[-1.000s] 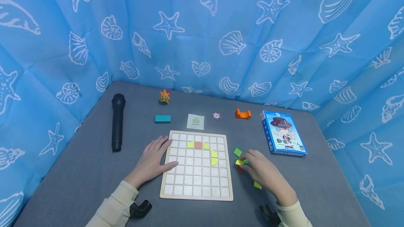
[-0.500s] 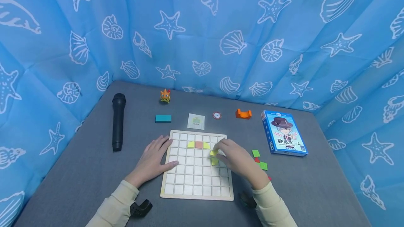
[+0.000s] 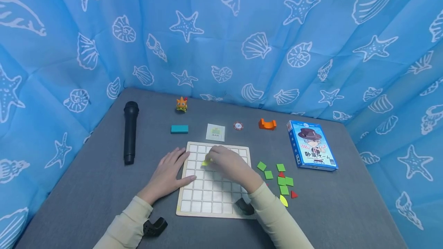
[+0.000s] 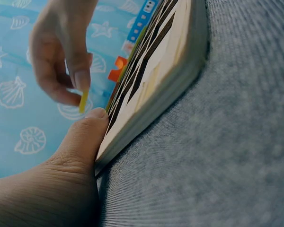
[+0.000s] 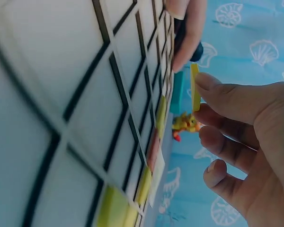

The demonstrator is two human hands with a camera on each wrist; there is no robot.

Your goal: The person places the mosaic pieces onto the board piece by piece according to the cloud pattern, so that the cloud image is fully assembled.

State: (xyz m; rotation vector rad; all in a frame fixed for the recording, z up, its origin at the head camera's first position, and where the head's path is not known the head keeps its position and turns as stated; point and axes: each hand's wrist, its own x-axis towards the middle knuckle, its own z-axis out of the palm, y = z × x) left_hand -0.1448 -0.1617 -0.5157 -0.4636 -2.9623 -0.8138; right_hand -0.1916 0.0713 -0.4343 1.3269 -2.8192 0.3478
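My left hand (image 3: 167,172) rests at the left edge of the square wooden grid board (image 3: 197,195), fingers relaxed and thumb on its frame. Over the board's upper left part, my right hand (image 3: 226,162) pinches a thin yellow tile (image 5: 195,87) between thumb and fingers. In the right wrist view this tile stands on edge, apart from the board. Yellow tiles (image 5: 144,182) and a reddish-brown square tile (image 5: 153,149) sit in the grid. From the head, the right hand hides most of them. The left wrist view also shows the right hand (image 4: 61,56) with the yellow tile (image 4: 83,101).
Right of the board lie several green square tiles (image 3: 282,181), red triangle tiles (image 3: 293,194) and a yellow leaf-shaped tile (image 3: 283,201). Behind it are a pattern card (image 3: 215,132), teal block (image 3: 179,129), poker chip (image 3: 238,126) and orange piece (image 3: 267,124). A microphone (image 3: 130,131) and box (image 3: 312,145) flank it.
My right hand has moved left from the loose tiles, across the board's right side to its upper left, carrying the yellow tile. More loose tiles are uncovered. The left hand stays put.
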